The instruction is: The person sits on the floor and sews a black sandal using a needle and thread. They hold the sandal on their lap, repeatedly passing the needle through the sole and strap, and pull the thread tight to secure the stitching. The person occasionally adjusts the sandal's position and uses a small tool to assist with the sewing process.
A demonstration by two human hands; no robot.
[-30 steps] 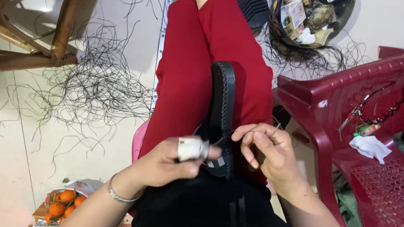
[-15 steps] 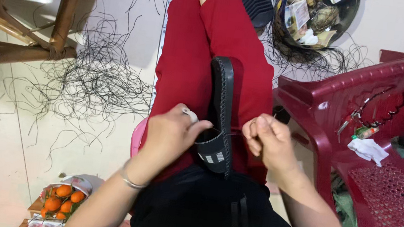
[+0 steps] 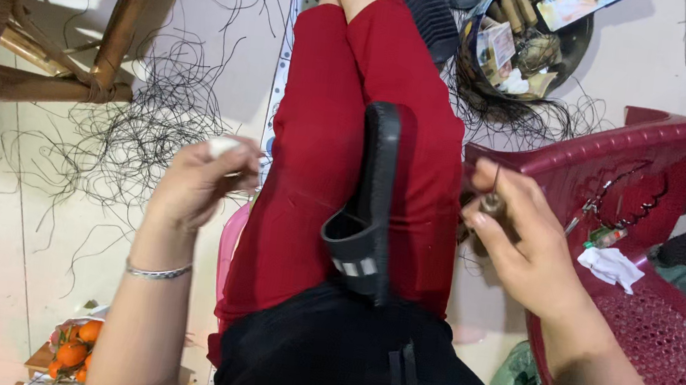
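A black slipper (image 3: 368,208) lies upside-down along my lap, on my red trousers (image 3: 324,131). My left hand (image 3: 195,181) is out to the left of my leg, fingers closed around a small white spool (image 3: 222,147). To the right of the slipper my right hand (image 3: 517,236) pinches a small brown wooden-handled tool (image 3: 492,204). A thin thread appears to run between the hands across the lap; it is barely visible.
Several loose black threads (image 3: 147,121) litter the floor on the left, beneath a wooden cane stool (image 3: 46,25). A maroon plastic chair (image 3: 651,250) stands at the right with small tools and a white rag. A round basket of supplies (image 3: 529,34) sits ahead. Oranges (image 3: 72,347) lie at lower left.
Both hands were together at the slipper; they have since pulled apart, the left out to the left with the spool, the right to the right with the tool.
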